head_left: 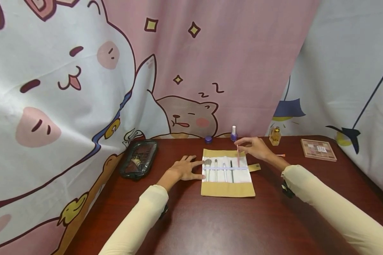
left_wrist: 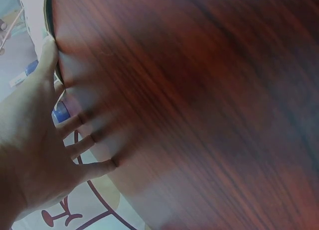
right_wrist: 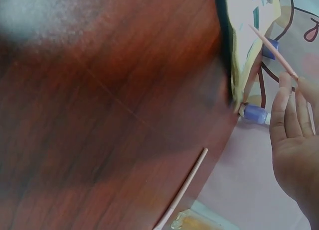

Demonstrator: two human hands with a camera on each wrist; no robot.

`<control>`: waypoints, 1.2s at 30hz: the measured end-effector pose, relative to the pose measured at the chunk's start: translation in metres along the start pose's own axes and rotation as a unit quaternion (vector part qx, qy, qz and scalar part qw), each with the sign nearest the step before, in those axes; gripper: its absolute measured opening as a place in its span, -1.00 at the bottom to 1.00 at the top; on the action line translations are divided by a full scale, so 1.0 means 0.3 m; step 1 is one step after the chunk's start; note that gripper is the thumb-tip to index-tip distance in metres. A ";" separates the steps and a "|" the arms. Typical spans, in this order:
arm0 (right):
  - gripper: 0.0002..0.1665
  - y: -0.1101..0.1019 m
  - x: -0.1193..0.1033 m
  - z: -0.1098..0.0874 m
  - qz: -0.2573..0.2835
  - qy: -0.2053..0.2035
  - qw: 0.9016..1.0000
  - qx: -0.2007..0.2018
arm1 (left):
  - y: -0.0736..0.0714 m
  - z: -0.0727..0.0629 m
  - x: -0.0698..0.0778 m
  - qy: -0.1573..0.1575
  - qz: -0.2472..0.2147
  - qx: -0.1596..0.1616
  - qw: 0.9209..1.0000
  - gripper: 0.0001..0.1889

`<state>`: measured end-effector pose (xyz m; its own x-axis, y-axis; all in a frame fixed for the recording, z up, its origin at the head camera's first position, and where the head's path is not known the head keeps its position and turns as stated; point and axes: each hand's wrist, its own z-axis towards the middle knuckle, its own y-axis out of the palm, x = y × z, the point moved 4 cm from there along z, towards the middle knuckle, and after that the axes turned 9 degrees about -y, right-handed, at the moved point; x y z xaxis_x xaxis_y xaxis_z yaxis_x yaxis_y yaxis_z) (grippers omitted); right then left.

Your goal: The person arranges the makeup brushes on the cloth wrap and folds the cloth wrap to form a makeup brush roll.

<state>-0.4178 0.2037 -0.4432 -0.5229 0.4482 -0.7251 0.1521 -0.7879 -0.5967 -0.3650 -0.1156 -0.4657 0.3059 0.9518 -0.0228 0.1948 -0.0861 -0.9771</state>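
Note:
A yellow-edged cloth brush roll (head_left: 228, 190) lies unfolded on the table, with several makeup brushes tucked under its lilac band. A fluffy grey-headed brush (head_left: 207, 162) is leftmost, and a dark green one (head_left: 232, 171) sits right of the middle. My right hand (head_left: 254, 147) pinches a slim pink brush (right_wrist: 275, 52) near its upper end. That brush points down at the right side of the roll, its lower tip by the band; how deep it sits I cannot tell. My left hand (head_left: 182, 169) is spread on the table, thumb and index finger touching the roll's left edge.
Another pink-handled brush (right_wrist: 185, 185) lies right of the roll, partly behind my right arm. Behind stand a purple jar (head_left: 208, 140), nail polish (head_left: 233, 134) and a perfume bottle (head_left: 275, 136). A palette (head_left: 318, 149) lies right, a black clear-topped pouch (head_left: 139, 159) left.

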 end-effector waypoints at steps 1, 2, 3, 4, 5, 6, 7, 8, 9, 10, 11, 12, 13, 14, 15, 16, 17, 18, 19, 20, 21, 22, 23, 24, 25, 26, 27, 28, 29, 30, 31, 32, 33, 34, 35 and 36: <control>-0.70 0.004 0.002 -0.001 -0.007 0.001 1.000 -0.001 | 0.000 0.000 0.001 0.000 0.000 0.001 1.000 -0.13; -0.71 0.007 0.004 -0.003 -0.015 0.002 1.000 -0.001 | 0.000 0.000 0.002 -0.001 0.000 0.001 1.000 -0.13; -0.71 0.009 0.006 -0.006 -0.023 -0.001 1.000 -0.002 | -0.001 0.000 0.003 -0.001 0.000 0.001 1.000 -0.13; -0.71 0.011 0.007 -0.008 -0.027 -0.003 1.000 -0.004 | -0.001 -0.001 0.004 0.000 0.001 0.001 1.000 -0.13; -0.71 0.013 0.007 -0.011 -0.030 -0.004 1.000 -0.006 | -0.001 0.000 0.004 -0.001 0.002 0.001 1.000 -0.13; -0.70 0.015 0.008 -0.014 -0.030 -0.004 1.000 -0.007 | -0.001 0.000 0.005 -0.002 0.004 0.000 1.000 -0.13; -0.70 0.017 0.008 -0.017 -0.029 -0.004 1.000 -0.010 | -0.002 0.000 0.005 -0.002 0.006 -0.001 1.000 -0.13; -0.69 0.020 0.009 -0.020 -0.028 -0.004 1.000 -0.014 | -0.002 0.000 0.005 -0.002 0.008 -0.001 1.000 -0.13; -0.68 0.022 0.011 -0.023 -0.025 -0.005 0.999 -0.019 | -0.001 0.000 0.005 -0.003 0.009 -0.002 1.000 -0.13; -0.68 0.024 0.013 -0.026 -0.024 -0.004 0.999 -0.022 | 0.000 0.001 0.005 -0.003 0.010 -0.002 1.000 -0.13; -0.68 0.026 0.015 -0.029 -0.028 -0.003 0.999 -0.024 | 0.001 0.002 0.005 -0.004 0.010 -0.003 1.000 -0.13; -0.67 0.028 0.019 -0.032 -0.032 -0.004 0.999 -0.025 | 0.002 0.003 0.006 -0.005 0.011 -0.005 1.000 -0.13; -0.68 0.030 0.022 -0.035 -0.039 -0.006 0.999 -0.028 | 0.003 0.003 0.006 -0.005 0.011 -0.006 1.000 -0.13; -0.69 0.031 0.024 -0.039 -0.048 -0.009 0.998 -0.030 | 0.004 0.005 0.006 -0.005 0.011 -0.006 1.000 -0.13; -0.69 0.032 0.027 -0.042 -0.058 -0.011 0.998 -0.030 | 0.004 0.005 0.007 -0.006 0.009 -0.006 1.000 -0.13; -0.70 0.033 0.028 -0.046 -0.067 -0.012 0.997 -0.031 | 0.005 0.005 0.007 -0.006 0.008 -0.007 1.000 -0.13; -0.70 0.035 0.030 -0.049 -0.073 -0.014 0.997 -0.033 | 0.005 0.005 0.007 -0.006 0.007 -0.007 1.000 -0.13; -0.70 0.036 0.031 -0.053 -0.078 -0.016 0.996 -0.035 | 0.005 0.005 0.007 -0.006 0.007 -0.008 1.000 -0.13; -0.71 0.038 0.031 -0.058 -0.083 -0.020 0.996 -0.038 | 0.005 0.004 0.007 -0.006 0.006 -0.007 1.000 -0.13; -0.71 0.040 0.032 -0.062 -0.087 -0.024 0.995 -0.040 | 0.004 0.002 0.007 -0.005 0.004 -0.006 1.000 -0.13; -0.71 0.042 0.033 -0.066 -0.089 -0.026 0.995 -0.043 | 0.003 0.001 0.007 -0.004 0.003 -0.005 1.000 -0.13; -0.71 0.044 0.032 -0.069 -0.090 -0.030 0.994 -0.045 | 0.002 0.000 0.007 -0.004 0.004 -0.005 1.000 -0.13; -0.72 0.047 0.032 -0.073 -0.091 -0.035 0.994 -0.048 | 0.001 -0.001 0.007 -0.003 0.004 -0.005 1.000 -0.13; -0.73 0.050 0.032 -0.076 -0.093 -0.040 0.994 -0.050 | 0.000 -0.003 0.007 -0.002 0.004 -0.004 1.000 -0.13; -0.74 0.053 0.030 -0.079 -0.095 -0.048 0.993 -0.053 | -0.001 -0.004 0.007 -0.001 0.003 -0.003 1.000 -0.13; -0.75 0.056 0.028 -0.082 -0.096 -0.052 0.992 -0.056 | -0.002 -0.005 0.007 0.000 0.002 -0.003 1.000 -0.13; -0.76 0.059 0.027 -0.086 -0.095 -0.054 0.992 -0.060 | -0.002 -0.005 0.007 0.001 0.002 -0.002 1.000 -0.13; -0.76 0.062 0.025 -0.089 -0.094 -0.058 0.992 -0.063 | -0.002 -0.006 0.007 0.001 0.001 -0.001 1.000 -0.13; -0.76 0.065 0.024 -0.092 -0.092 -0.059 0.992 -0.069 | -0.002 -0.006 0.007 0.002 0.001 -0.001 1.000 -0.13; -0.76 0.067 0.022 -0.096 -0.090 -0.063 0.991 -0.074 | -0.001 -0.005 0.007 0.002 0.000 0.000 1.000 -0.13; -0.76 0.070 0.021 -0.100 -0.088 -0.064 0.991 -0.079 | -0.001 -0.005 0.007 0.002 -0.001 0.001 1.000 -0.13; -0.76 0.072 0.021 -0.104 -0.084 -0.063 0.991 -0.085 | -0.001 -0.005 0.007 0.002 -0.001 0.002 1.000 -0.13; -0.76 0.074 0.020 -0.108 -0.081 -0.064 0.991 -0.090 | 0.000 -0.005 0.007 0.002 -0.001 0.002 1.000 -0.13; -0.76 0.076 0.020 -0.111 -0.078 -0.065 0.990 -0.095 | 0.000 -0.006 0.007 0.002 -0.001 0.002 1.000 -0.13; -0.76 0.077 0.019 -0.115 -0.076 -0.065 0.990 -0.099 | -0.001 -0.006 0.007 0.001 -0.002 0.002 1.000 -0.13; -0.76 0.078 0.019 -0.119 -0.076 -0.066 0.990 -0.101 | -0.001 -0.007 0.007 0.001 -0.002 0.001 1.000 -0.13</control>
<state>-0.3873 0.2027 -0.4736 -0.6553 0.4850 -0.5791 0.2217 -0.6094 -0.7613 -0.3624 -0.1142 -0.4651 0.3065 0.9517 -0.0189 0.1935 -0.0817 -0.9777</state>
